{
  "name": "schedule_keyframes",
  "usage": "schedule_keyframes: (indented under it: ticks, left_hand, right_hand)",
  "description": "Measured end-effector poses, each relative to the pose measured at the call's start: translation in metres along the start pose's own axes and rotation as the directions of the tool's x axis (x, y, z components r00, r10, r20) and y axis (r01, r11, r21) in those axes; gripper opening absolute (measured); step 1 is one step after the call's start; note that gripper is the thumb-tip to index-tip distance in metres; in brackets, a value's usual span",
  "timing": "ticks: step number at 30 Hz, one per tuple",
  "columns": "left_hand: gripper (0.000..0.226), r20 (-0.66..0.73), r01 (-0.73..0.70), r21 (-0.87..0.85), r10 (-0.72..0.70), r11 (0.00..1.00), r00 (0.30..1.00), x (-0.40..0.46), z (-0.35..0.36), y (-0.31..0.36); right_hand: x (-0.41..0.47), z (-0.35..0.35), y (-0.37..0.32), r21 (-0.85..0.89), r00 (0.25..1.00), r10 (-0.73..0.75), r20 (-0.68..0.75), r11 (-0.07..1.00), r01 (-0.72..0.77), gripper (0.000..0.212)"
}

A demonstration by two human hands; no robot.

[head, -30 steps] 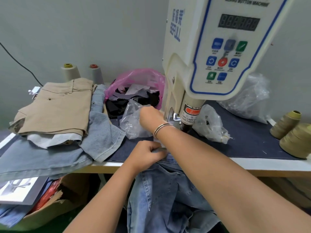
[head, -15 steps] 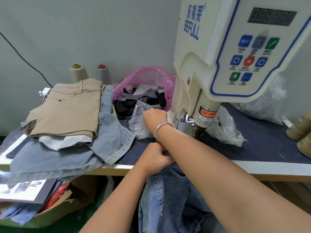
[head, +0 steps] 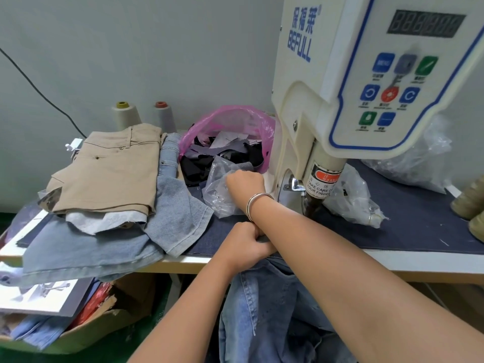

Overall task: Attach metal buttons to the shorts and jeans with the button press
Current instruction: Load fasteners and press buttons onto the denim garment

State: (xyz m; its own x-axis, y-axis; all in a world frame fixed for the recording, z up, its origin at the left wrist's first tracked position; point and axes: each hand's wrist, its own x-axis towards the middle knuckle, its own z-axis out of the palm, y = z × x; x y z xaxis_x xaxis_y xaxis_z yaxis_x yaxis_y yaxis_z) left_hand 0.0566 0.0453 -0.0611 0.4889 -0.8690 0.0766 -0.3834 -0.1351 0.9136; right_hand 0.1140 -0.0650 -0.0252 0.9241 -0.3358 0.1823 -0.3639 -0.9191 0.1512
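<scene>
Jeans at the table edge, hands crossed over

Left hand (head: 246, 244) bunches the jeans (head: 275, 310) hanging off the table (head: 419, 260) – right hand (head: 245, 183) reaches past it into a clear bag (head: 220, 195), fingers hidden so can't tell its grip, left of the press (head: 340, 87).

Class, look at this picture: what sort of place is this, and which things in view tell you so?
Most likely a garment workshop. A cream servo button machine stands on the bench, folded tan shorts top a stack of pale denim garments, and cones of sewing thread stand against the wall.
</scene>
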Motion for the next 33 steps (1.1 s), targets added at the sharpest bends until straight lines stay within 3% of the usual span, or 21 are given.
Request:
schedule_keyframes:
  ticks: [3, 6, 10, 13, 15, 19, 24, 33]
  left_hand:
    - [0.034, -0.008, -0.009, -0.024, 0.009, 1.000, 1.000, 0.001, 0.000, -0.004]
    - [0.040, -0.008, -0.017, -0.052, 0.017, 0.998, 1.000, 0.002, 0.000, -0.007]
    - [0.034, -0.026, -0.043, -0.073, 0.041, 0.996, 0.999, 0.001, -0.002, -0.003]
    - [0.022, -0.006, -0.074, -0.001, 0.074, 0.997, 0.997, 0.000, -0.002, -0.002]
    - [0.042, 0.005, -0.081, 0.022, 0.081, 0.996, 0.997, -0.001, -0.001, -0.003]
    - [0.050, -0.008, -0.092, 0.072, 0.092, 0.993, 0.996, -0.001, -0.001, -0.004]
    - [0.050, -0.008, -0.076, 0.079, 0.076, 0.994, 0.997, -0.003, -0.001, -0.003]
    - [0.048, -0.006, -0.049, 0.061, 0.049, 0.997, 0.999, -0.002, -0.002, -0.003]
  right_hand:
    - [-0.006, -0.006, 0.004, 0.087, 0.999, 0.044, 0.003, 0.995, -0.044, 0.028]
    - [-0.024, -0.021, 0.011, 0.309, 0.992, 0.117, -0.056, 0.946, -0.094, 0.020]
    - [-0.098, -0.035, 0.014, 0.739, 0.939, 0.261, -0.224, 0.674, -0.011, 0.006]
    - [-0.165, -0.034, 0.019, 0.910, 0.927, 0.355, -0.118, 0.412, -0.042, 0.016]
    - [-0.193, -0.032, 0.035, 0.940, 0.912, 0.398, -0.098, 0.337, -0.046, 0.019]
    - [-0.200, -0.029, 0.075, 0.917, 0.885, 0.449, -0.122, 0.392, -0.072, 0.015]
    - [-0.181, -0.025, 0.096, 0.815, 0.925, 0.341, -0.167, 0.575, -0.064, 0.002]
    - [-0.179, -0.033, 0.104, 0.611, 0.956, 0.162, -0.246, 0.792, 0.023, 0.009]
